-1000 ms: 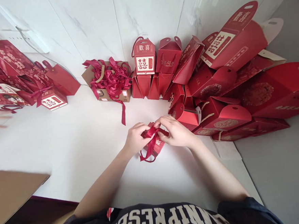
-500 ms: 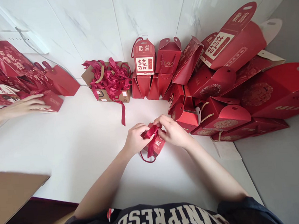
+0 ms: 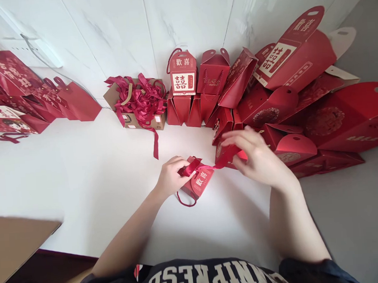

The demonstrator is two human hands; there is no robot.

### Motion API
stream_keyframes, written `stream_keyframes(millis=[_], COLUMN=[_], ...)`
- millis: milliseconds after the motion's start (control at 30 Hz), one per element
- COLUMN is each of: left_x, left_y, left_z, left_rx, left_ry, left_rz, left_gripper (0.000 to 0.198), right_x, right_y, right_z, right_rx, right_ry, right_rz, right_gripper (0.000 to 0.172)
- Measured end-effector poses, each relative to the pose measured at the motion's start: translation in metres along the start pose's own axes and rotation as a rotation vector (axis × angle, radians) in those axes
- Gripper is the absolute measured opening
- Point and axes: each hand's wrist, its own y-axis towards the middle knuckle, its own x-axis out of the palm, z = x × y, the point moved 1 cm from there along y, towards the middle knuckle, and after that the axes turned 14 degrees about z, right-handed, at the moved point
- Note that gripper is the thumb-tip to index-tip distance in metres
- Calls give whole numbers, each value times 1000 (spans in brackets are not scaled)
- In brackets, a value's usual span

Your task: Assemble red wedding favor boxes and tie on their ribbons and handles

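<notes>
Ribbon (image 3: 222, 160) between two hands

Head view: on the white desk (image 3: 120, 180), a small red box (image 3: 201, 183) lies beside the left hand (image 3: 172, 176), whose fingers pinch the ribbon over it. The right hand (image 3: 256, 159) has curled fingers near the ribbon's other end; their grip cannot be told.

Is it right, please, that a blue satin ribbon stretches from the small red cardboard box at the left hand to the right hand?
Not quite: the satin ribbon is red, as the head view shows; it stretches from the small red cardboard box at the left hand to the right hand.
</notes>
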Motion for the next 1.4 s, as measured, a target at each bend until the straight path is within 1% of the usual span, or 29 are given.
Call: stream_keyframes(millis=[67,100,133,167,233,300,367,433,533,567,633,667,733,800,867,900,967,1067,1133,1233,1333,1400], left_x=[0,-1,-1,-2,-2,-3,-3,-3,-1,-1,-4,-6,-14,-22,-28,-29,-30,-26,-24,-27,-37,-45], left_y=[0,0,0,0,1,1,1,1,0,1,2,4,8,11,14,15,16,14,13,12,12,11], left_z=[0,0,0,0,0,0,1,2,3,3,3,3,2,1,-1,-1,-2,-1,0,-1,-7,-13], left_rx=[4,4,4,2,2,8,16,14,2,0,10,27,75,116,132,141,173,202,160,12,-164,-290], left_ry=[5,8,11,16,25,31,28,29,34,35,29,20,-12,-33,-28,-21,-8,16,28,-23,-169,-286], left_rz=[-7,-10,-14,-19,-31,-39,-39,-36,-37,-36,-41,-59,-131,-199,-208,-193,-157,-122,-114,-136,-156,-164], left_gripper=[11,11,10,10,10,10,10,9,8,8,9,9,10,10,10,10,11,14,18,19,16,18], right_x=[-1,2,6,12,26,40,51,58,62,61,61,60,59,60,63,65,71,81,88,93,93,90], right_y=[-1,-1,-1,-1,-1,-2,-3,-3,-3,-3,-4,-4,-5,-5,-6,-6,-7,-8,-9,-10,-11,-10], right_z=[-5,-6,-7,-6,-4,-2,0,-1,-5,-7,-10,-11,-11,-11,-12,-13,-15,-16,-15,-13,-11,-11], right_rx=[12,37,73,119,213,264,248,202,141,133,148,176,267,378,487,531,604,661,661,654,656,652], right_ry=[236,325,384,409,388,324,317,360,375,357,328,342,452,634,806,873,975,1026,1010,1014,1030,1016], right_rz=[-269,-357,-407,-420,-388,-371,-406,-427,-368,-341,-306,-309,-372,-491,-583,-598,-572,-453,-393,-409,-431,-433], right_gripper=[43,41,37,32,18,16,11,11,7,9,12,13,15,22,30,33,35,33,30,28,28,27])
